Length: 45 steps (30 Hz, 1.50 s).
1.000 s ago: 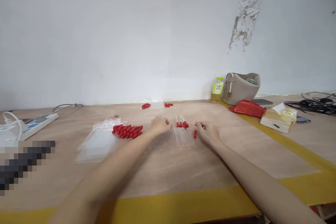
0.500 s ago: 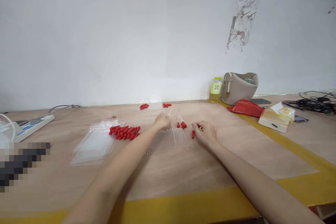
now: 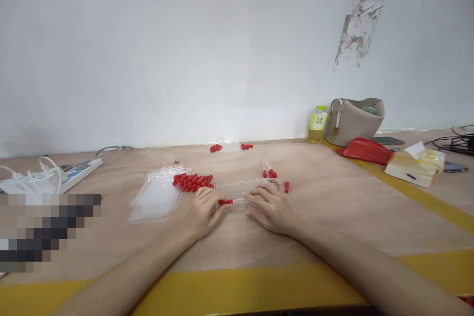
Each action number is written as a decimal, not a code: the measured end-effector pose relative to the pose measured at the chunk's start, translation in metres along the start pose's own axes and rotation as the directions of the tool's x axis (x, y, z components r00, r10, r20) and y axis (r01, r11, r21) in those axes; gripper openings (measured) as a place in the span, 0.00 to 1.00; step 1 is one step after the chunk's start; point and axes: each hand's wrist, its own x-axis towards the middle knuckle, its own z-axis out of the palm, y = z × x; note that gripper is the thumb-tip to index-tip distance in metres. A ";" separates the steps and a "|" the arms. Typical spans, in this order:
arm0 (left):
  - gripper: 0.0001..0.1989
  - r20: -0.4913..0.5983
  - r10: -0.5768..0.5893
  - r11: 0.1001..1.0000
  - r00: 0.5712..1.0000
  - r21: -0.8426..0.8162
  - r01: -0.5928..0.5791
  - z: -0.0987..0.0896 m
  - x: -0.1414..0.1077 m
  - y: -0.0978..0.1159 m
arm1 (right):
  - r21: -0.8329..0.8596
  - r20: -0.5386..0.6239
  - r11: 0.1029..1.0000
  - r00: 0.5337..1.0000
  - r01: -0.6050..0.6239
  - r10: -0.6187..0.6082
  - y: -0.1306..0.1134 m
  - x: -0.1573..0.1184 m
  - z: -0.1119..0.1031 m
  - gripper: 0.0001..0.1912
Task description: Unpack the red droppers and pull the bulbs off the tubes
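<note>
My left hand [image 3: 205, 209] pinches a red rubber dropper bulb [image 3: 225, 202] between thumb and fingers. From the bulb's open end a thin glass tube [image 3: 239, 201] runs level to the right, where the fingers of my right hand [image 3: 271, 206] are closed on it. Beneath and behind both hands lies a row of clear glass tubes [image 3: 237, 187] side by side. A pile of red bulbs [image 3: 190, 182] rests just beyond my left hand. Past my right hand lie a few tubes with bulbs fitted [image 3: 272, 173] and one loose red bulb [image 3: 287, 187].
Clear zip bags [image 3: 153, 200] are stacked on the left, near a power strip [image 3: 83, 173]. More red bulbs [image 3: 215, 148] lie by the wall. A drink bottle [image 3: 317, 126], grey bag [image 3: 355, 123], red pouch [image 3: 366, 151] and tissue pack [image 3: 413, 165] stand at right.
Both hands have drawn back toward me and closer together, over the tube row. A red bulb and a glass tube are now held end to end between them. The view has shifted slightly left.
</note>
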 end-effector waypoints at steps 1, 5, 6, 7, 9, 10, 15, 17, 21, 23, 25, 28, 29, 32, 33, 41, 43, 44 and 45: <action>0.03 0.011 0.008 1.000 1.000 0.002 -0.008 0.003 0.001 0.000 | -0.006 0.004 1.000 1.000 0.025 -0.025 -0.001 -0.001 0.003 0.14; 0.03 0.047 0.042 0.999 0.998 0.020 -0.043 0.008 0.003 0.000 | -0.043 0.006 0.998 0.999 0.046 -0.046 0.001 -0.004 0.011 0.11; 0.04 0.046 0.047 0.999 0.998 0.021 -0.048 0.008 0.003 0.000 | -0.052 0.014 0.997 0.999 0.051 -0.050 0.001 -0.004 0.011 0.11; 0.04 0.039 0.053 0.998 0.998 0.022 -0.054 0.008 0.002 0.000 | -0.060 0.026 0.997 0.998 0.058 -0.057 0.001 -0.004 0.011 0.11; 0.04 0.030 0.069 0.997 0.997 0.028 -0.069 0.009 0.003 0.001 | -0.066 0.048 0.995 0.996 0.072 -0.069 0.000 -0.003 0.011 0.10; 0.05 0.030 0.077 0.996 0.997 0.035 -0.078 0.009 0.003 0.002 | -0.066 0.054 0.995 0.996 0.076 -0.073 0.000 -0.002 0.011 0.10; 0.06 0.092 0.118 0.990 0.989 0.069 -0.124 0.007 0.007 0.004 | -0.052 0.056 0.994 0.994 0.095 -0.092 -0.001 -0.003 0.010 0.11; 0.05 0.105 0.143 0.986 0.984 0.074 -0.151 0.006 0.007 0.006 | -0.040 0.056 0.992 0.991 0.122 -0.120 0.000 -0.003 0.009 0.11; 0.06 0.121 0.190 0.975 0.974 0.090 -0.202 0.003 0.008 0.010 | -0.040 0.043 0.985 0.985 0.170 -0.168 0.000 -0.005 0.007 0.09; 0.07 0.142 0.201 0.972 0.969 0.093 -0.215 0.002 0.008 0.010 | -0.042 0.047 0.984 0.984 0.173 -0.171 0.000 -0.006 0.005 0.10; 0.08 0.155 0.199 0.972 0.968 0.094 -0.215 -0.001 0.006 0.006 | -0.034 0.058 0.986 0.986 0.160 -0.158 0.002 -0.008 0.001 0.11; 0.08 0.148 0.137 0.982 0.979 0.109 -0.153 -0.010 -0.003 -0.007 | -0.015 0.019 0.996 0.996 0.088 -0.087 0.012 -0.012 -0.006 0.13; 0.07 0.134 0.109 0.986 0.985 0.108 -0.123 -0.012 -0.006 -0.011 | -0.014 -0.005 1.000 1.000 0.022 -0.022 0.018 -0.013 -0.009 0.13; 0.07 0.091 0.031 0.999 0.995 0.041 -0.035 -0.016 -0.010 -0.020 | -0.017 -0.053 0.973 0.972 -0.229 0.228 0.033 -0.011 -0.015 0.13; 0.09 0.069 0.000 1.000 0.998 0.008 -0.001 -0.015 -0.009 -0.021 | -0.026 -0.059 0.951 0.950 -0.308 0.306 0.038 -0.010 -0.016 0.13; 0.16 -0.321 -0.476 0.861 0.819 0.018 0.508 -0.028 0.007 -0.058 | -0.243 0.027 0.753 0.772 -0.611 0.635 0.059 -0.013 -0.019 0.13; 0.17 -0.345 -0.545 0.811 0.764 0.011 0.584 -0.038 0.003 -0.076 | -0.273 0.040 0.769 0.792 -0.578 0.609 0.058 -0.014 -0.016 0.12; 0.17 -0.344 -0.576 0.788 0.741 0.007 0.616 -0.042 0.001 -0.085 | -0.285 0.048 0.778 0.802 -0.560 0.595 0.057 -0.014 -0.015 0.12; 0.18 -0.348 -0.614 0.760 0.708 -0.016 0.650 -0.045 -0.001 -0.093 | -0.296 0.056 0.783 0.809 -0.546 0.585 0.056 -0.015 -0.013 0.12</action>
